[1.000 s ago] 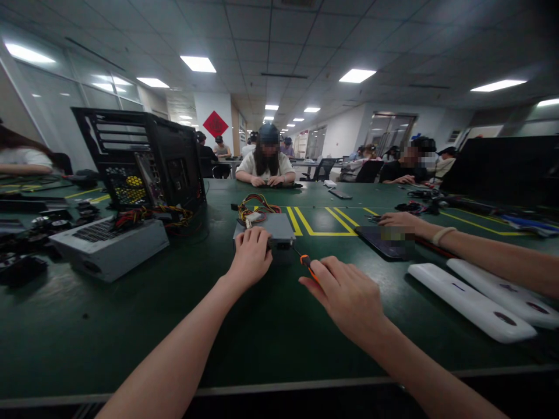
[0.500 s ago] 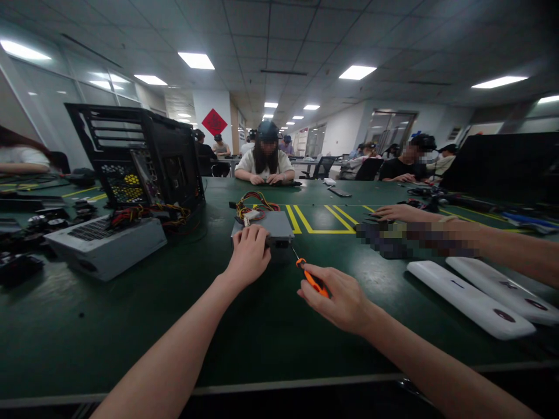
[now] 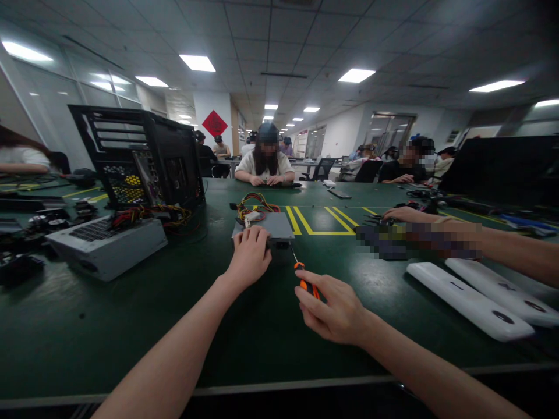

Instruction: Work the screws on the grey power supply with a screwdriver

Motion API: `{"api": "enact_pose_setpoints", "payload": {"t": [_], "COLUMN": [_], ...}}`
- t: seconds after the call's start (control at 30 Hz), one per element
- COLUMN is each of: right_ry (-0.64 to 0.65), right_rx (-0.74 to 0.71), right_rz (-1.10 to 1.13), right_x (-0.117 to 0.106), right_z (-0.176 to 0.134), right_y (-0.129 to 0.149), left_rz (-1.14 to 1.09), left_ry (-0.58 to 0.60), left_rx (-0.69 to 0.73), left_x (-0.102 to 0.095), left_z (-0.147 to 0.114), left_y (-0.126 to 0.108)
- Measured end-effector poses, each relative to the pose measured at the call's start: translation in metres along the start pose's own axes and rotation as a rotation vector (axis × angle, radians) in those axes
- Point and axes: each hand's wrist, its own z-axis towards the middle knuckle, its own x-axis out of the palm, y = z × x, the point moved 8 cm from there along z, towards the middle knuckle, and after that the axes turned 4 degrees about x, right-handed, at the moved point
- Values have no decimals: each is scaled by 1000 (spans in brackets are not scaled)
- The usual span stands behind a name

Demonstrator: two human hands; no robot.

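Note:
A small grey computer power supply (image 3: 282,224) lies on the green table, its bundle of coloured cables (image 3: 258,205) behind it. Over its near left side rests my left hand (image 3: 250,253), fingers curled on the metal case and holding it. My right hand (image 3: 334,305) is closed around an orange and black screwdriver (image 3: 311,288). The screwdriver's thin shaft points up and left, and its tip is at the near right corner of the power supply, beside the socket. Whether the tip sits in a screw is too small to tell.
To the left stand a black computer case (image 3: 144,157) and a larger power supply (image 3: 109,244). Two white slabs (image 3: 469,299) lie at right, near another person's hand (image 3: 408,214). A person (image 3: 266,157) sits opposite. A phone (image 3: 339,192) lies towards the far edge.
My right hand has shifted slightly down and its fingers have turned around the screwdriver handle, which is now more upright. My left hand and the power supply stay in place.

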Motion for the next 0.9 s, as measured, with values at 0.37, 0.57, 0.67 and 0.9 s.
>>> {"api": "enact_pose_setpoints", "payload": {"t": [0.37,0.57,0.67,0.9], "right_ry": [-7,41,-8,-58], "right_rx": [20,4,3,85], "right_rz": [54,95,85,172], "right_x": [0,3,3,0], "right_z": [4,5,3,0], "right_y": [1,2,1,-5], "left_rz": [19,15,7,2], "left_ry": [-16,-21,-19,-22], "left_rx": [19,21,23,21], "left_x": [0,-1,-1,-1], "left_z": [-1,-1,-1,0], "left_y": [0,0,0,1]}}
